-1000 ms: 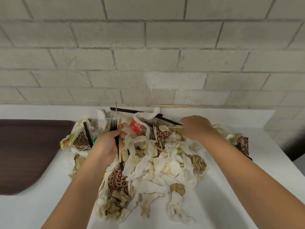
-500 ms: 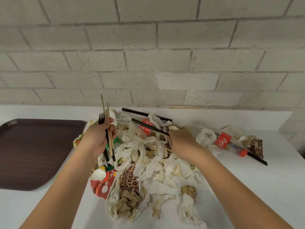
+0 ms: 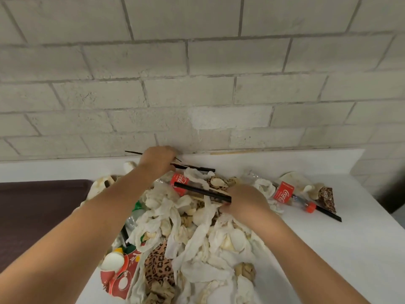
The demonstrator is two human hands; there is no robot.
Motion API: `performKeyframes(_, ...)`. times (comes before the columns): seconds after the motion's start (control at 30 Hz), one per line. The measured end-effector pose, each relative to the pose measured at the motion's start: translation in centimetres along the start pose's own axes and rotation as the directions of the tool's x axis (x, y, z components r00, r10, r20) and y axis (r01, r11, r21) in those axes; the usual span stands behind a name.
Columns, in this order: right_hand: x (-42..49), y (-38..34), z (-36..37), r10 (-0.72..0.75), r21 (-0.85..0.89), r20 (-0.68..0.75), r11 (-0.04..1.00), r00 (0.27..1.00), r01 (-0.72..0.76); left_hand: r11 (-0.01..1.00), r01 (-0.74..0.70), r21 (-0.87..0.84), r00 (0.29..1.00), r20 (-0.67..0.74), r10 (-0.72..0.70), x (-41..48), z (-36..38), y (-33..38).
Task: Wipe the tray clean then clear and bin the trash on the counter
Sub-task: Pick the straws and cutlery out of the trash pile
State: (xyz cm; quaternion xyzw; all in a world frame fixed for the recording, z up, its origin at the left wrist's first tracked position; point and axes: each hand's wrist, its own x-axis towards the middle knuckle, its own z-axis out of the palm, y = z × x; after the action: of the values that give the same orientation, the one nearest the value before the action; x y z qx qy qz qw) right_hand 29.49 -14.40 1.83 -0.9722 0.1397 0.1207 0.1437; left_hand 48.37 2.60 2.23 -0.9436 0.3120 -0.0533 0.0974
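Note:
A heap of crumpled white tissues (image 3: 197, 229), leopard-print napkins and cutlery covers the white counter (image 3: 328, 249). My left hand (image 3: 156, 160) reaches over the back of the heap by the wall. It grips a thin bundle of a fork and sticks, whose tips poke out on both sides. Just beside it lies a black chopstick (image 3: 197, 168). My right hand (image 3: 245, 200) rests on the heap and holds the end of another black chopstick (image 3: 201, 191). The dark brown tray (image 3: 32, 207) lies at the left.
Two cola bottles lie in the trash, one mid-heap (image 3: 179, 180) and one at the right (image 3: 287, 195). A red paper cup (image 3: 120, 279) sits at the near left, and a black chopstick (image 3: 328, 215) at the far right. A wooden stick (image 3: 232, 152) lies along the brick wall.
My left hand has moved from the heap's left side up to its back by the wall, its bundle now lying flat. My right hand keeps its black chopstick.

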Motion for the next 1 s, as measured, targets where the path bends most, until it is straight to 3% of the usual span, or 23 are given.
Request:
performKeyframes(0.13, -3.1, 3.1, -4.2, -0.037, -0.028, -0.049, 0.999, 0.998, 0.035, 0.972, -0.049, 0.231, 0.999, -0.006, 0.051, 1.3, 2.2, 0.1)
performKeyframes(0.23, -4.2, 6.9, -5.4, 0.075, 0.134, -0.122, 0.989, 0.99, -0.058, 0.938, -0.08, 0.338, 0.996, -0.006, 0.087, 1.2, 2.3, 0.1)
performKeyframes(0.33, -3.4, 11.0, -5.0, 0.234, 0.288, -0.266, 0.945, 0.935, -0.155, 0.948, -0.091, 0.304, 0.996, 0.009, 0.093, 1.1, 2.6, 0.4)
performKeyframes(0.4, -1.9, 12.4, -4.4, 0.257, 0.363, -0.344, 0.923, 0.903, -0.125, 0.979, -0.074, 0.192, 0.997, 0.017, 0.072, 1.3, 2.8, 0.9)
performKeyframes(0.67, 5.0, 9.0, -4.7, -0.144, 0.139, -0.497, 0.96, 0.856, 0.242, 0.983, 0.061, -0.174, 0.964, 0.265, -0.013, 2.1, 2.7, 3.0)
performKeyframes(0.87, 10.4, 6.8, -4.4, -0.307, -0.14, -0.388, 0.951, 0.869, 0.274, 0.987, -0.127, -0.102, 0.967, 0.21, 0.146, 1.4, 4.4, 5.1)
performKeyframes(1.0, 12.2, 7.0, -4.3, -0.363, -0.212, -0.462, 0.931, 0.809, 0.297, 0.988, -0.157, 0.013, 0.969, 0.193, 0.151, 1.3, 5.0, 5.0)
